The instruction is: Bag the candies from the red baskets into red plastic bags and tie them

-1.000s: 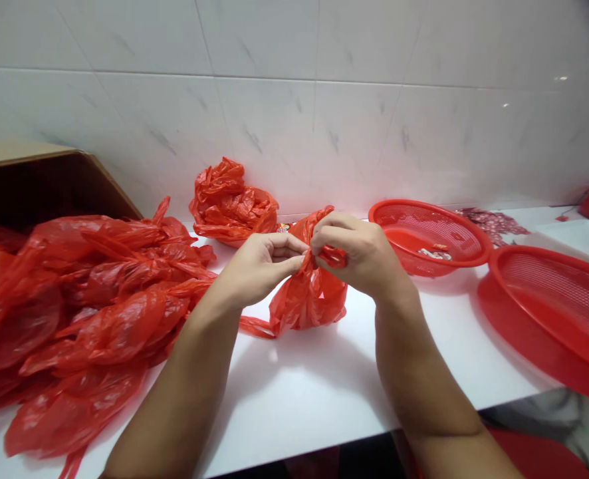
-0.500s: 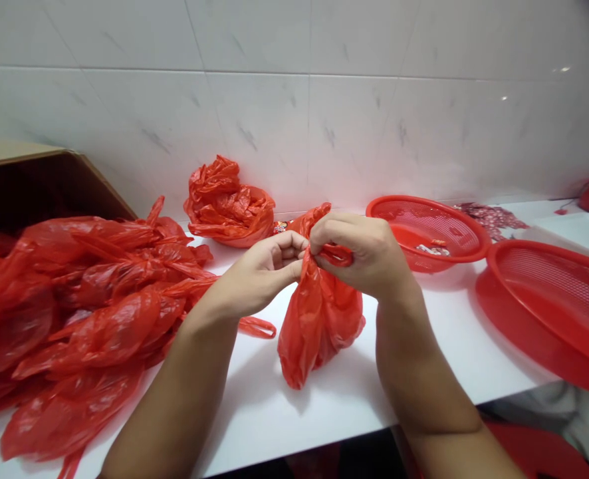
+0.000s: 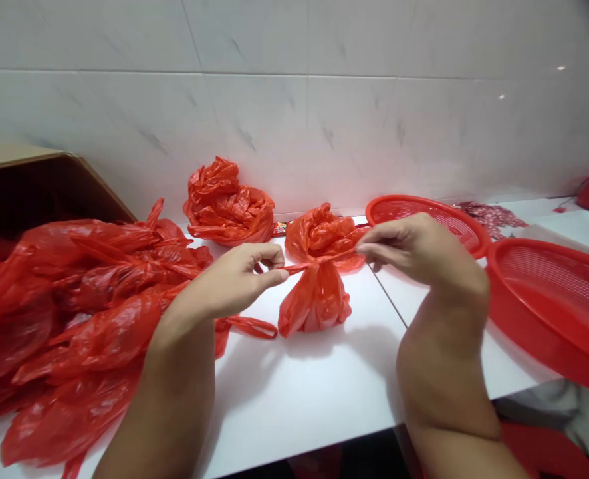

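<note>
Indoor work area, home or workshop unclear: marbled wall tiles (image 3: 254, 40) across the top, cardboard box (image 3: 20, 156) at left, heaped red bags (image 3: 100, 326) lower left, 2 plastic baskets (image 3: 524, 319) at right.

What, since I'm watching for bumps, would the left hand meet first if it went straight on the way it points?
Probably the red bag, near where it is cinched: the left hand pinches a strand of it leading there. Depth is hard to judge.

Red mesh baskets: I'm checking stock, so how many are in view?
2: one red mesh basket beyond the right hand, partly hidden by it; a second basket at the picture's right edge. Others may be hidden.
</note>
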`<action>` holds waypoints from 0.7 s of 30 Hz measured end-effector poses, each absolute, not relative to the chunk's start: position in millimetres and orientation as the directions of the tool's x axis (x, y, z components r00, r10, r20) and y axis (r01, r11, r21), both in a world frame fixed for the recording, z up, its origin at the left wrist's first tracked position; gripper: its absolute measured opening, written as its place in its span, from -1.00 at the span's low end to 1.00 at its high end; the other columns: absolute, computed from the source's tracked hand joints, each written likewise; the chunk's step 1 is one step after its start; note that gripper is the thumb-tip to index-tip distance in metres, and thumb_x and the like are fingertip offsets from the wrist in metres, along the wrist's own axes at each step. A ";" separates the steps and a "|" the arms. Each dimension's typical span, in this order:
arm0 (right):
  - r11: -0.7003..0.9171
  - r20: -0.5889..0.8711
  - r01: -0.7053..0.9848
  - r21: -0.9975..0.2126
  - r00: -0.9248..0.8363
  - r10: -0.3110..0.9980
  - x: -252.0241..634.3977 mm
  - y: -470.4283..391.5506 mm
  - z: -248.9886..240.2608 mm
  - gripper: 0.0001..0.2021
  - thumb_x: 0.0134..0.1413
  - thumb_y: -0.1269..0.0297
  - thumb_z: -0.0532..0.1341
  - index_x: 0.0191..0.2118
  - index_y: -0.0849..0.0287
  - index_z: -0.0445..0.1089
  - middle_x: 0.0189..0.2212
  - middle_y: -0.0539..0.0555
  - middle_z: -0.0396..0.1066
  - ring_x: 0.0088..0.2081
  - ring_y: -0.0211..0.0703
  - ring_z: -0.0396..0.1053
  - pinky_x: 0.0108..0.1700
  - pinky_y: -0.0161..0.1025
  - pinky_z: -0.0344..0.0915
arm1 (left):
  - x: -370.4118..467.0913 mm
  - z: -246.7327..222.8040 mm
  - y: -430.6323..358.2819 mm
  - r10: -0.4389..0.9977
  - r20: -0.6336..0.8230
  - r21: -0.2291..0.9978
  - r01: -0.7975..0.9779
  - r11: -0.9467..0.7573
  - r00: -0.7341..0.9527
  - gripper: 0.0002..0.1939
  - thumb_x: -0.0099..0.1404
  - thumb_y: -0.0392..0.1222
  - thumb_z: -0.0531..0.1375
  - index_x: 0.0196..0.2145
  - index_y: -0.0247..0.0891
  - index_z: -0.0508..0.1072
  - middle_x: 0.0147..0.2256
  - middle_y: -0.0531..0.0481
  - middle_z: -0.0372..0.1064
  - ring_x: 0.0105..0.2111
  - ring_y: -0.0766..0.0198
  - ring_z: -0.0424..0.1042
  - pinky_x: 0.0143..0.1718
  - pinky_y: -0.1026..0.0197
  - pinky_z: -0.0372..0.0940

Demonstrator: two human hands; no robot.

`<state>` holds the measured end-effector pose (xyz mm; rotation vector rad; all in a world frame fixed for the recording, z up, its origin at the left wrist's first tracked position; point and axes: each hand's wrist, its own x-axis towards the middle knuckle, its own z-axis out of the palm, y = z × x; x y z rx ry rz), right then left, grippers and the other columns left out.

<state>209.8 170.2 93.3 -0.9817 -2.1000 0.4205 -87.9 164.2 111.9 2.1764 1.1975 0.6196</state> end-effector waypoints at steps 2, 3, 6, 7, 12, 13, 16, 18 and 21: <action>0.546 0.430 0.584 -0.601 -0.339 0.837 232.6 170.3 88.9 -0.79 0.27 0.18 0.37 -0.40 0.10 0.58 -0.56 -0.03 0.53 -0.55 -0.24 0.49 -0.51 -0.28 0.36 | -98.8 110.6 170.3 0.903 0.083 0.595 0.706 -0.384 0.422 -0.74 0.32 -0.05 0.24 -0.47 -0.20 0.38 -0.44 0.06 0.37 -0.43 0.26 0.33 -0.42 0.24 0.18; 0.510 0.410 0.602 -0.614 -0.309 0.858 244.4 170.2 86.5 -0.75 0.28 0.18 0.36 -0.44 0.10 0.55 -0.57 -0.03 0.51 -0.57 -0.24 0.48 -0.53 -0.28 0.34 | -104.4 110.1 173.1 0.920 0.076 0.567 0.742 -0.358 0.385 -0.73 0.31 -0.05 0.24 -0.48 -0.20 0.37 -0.46 0.06 0.37 -0.46 0.27 0.32 -0.45 0.25 0.16; 0.489 0.422 0.569 -0.661 -0.257 0.870 270.2 169.5 81.8 -0.70 0.31 0.19 0.33 -0.48 0.07 0.49 -0.60 -0.02 0.48 -0.60 -0.22 0.45 -0.59 -0.27 0.32 | -115.0 110.4 178.1 0.945 0.117 0.569 0.759 -0.316 0.306 -0.71 0.30 -0.02 0.26 -0.48 -0.20 0.36 -0.50 0.08 0.33 -0.50 0.29 0.28 -0.49 0.26 0.12; 0.497 0.431 0.527 -0.689 -0.254 0.866 272.9 169.2 81.7 -0.70 0.33 0.18 0.32 -0.47 0.07 0.47 -0.60 -0.02 0.48 -0.59 -0.21 0.45 -0.59 -0.27 0.33 | -114.7 110.7 178.2 0.946 0.150 0.594 0.739 -0.318 0.287 -0.71 0.30 -0.01 0.27 -0.47 -0.20 0.36 -0.50 0.08 0.32 -0.50 0.29 0.27 -0.49 0.26 0.12; 0.374 0.265 0.153 -0.915 -0.470 0.842 237.3 174.0 85.9 -0.65 0.39 -0.03 0.22 -0.33 0.11 0.29 -0.17 0.13 0.61 -0.43 -0.18 0.58 -0.54 -0.32 0.38 | -84.5 104.8 171.1 0.900 0.361 0.728 0.529 -0.437 0.246 -0.74 0.32 0.00 0.29 -0.39 -0.22 0.41 -0.40 0.03 0.39 -0.38 0.25 0.34 -0.35 0.23 0.26; 0.332 0.226 0.094 -0.939 -0.561 0.796 224.4 177.3 86.0 -0.64 0.39 -0.06 0.21 -0.30 0.12 0.27 -0.10 0.15 0.60 -0.42 -0.20 0.59 -0.53 -0.33 0.39 | -75.8 101.6 169.2 0.881 0.403 0.736 0.484 -0.474 0.249 -0.75 0.32 -0.01 0.30 -0.37 -0.22 0.43 -0.34 0.00 0.42 -0.32 0.22 0.38 -0.27 0.20 0.30; 0.243 0.135 0.017 -0.970 -0.793 0.595 189.9 189.2 83.8 -0.64 0.38 -0.08 0.21 -0.26 0.13 0.30 -0.12 0.13 0.59 -0.40 -0.24 0.58 -0.44 -0.33 0.46 | -54.8 90.8 163.9 0.825 0.513 0.729 0.387 -0.565 0.236 -0.78 0.32 -0.03 0.33 -0.35 -0.21 0.46 -0.17 -0.07 0.47 -0.09 0.12 0.44 0.00 0.09 0.34; 0.239 0.122 -0.001 -0.971 -0.861 0.493 176.3 195.4 81.9 -0.66 0.40 -0.04 0.20 -0.23 0.16 0.34 -0.16 0.11 0.57 -0.33 -0.24 0.58 -0.32 -0.30 0.51 | -48.0 86.3 160.9 0.816 0.525 0.737 0.349 -0.578 0.242 -0.79 0.35 -0.03 0.32 -0.34 -0.19 0.47 -0.10 -0.09 0.47 0.01 0.08 0.43 0.10 0.05 0.31; 0.305 0.214 -0.068 -0.950 -0.854 0.475 169.9 197.5 80.9 -0.69 0.43 0.03 0.19 -0.26 0.17 0.35 -0.26 0.08 0.53 -0.28 -0.23 0.54 -0.22 -0.24 0.52 | -47.5 86.5 156.6 0.827 0.467 0.778 0.301 -0.552 0.312 -0.81 0.38 -0.02 0.29 -0.17 -0.17 0.49 -0.03 -0.11 0.47 0.08 0.06 0.43 0.16 0.02 0.29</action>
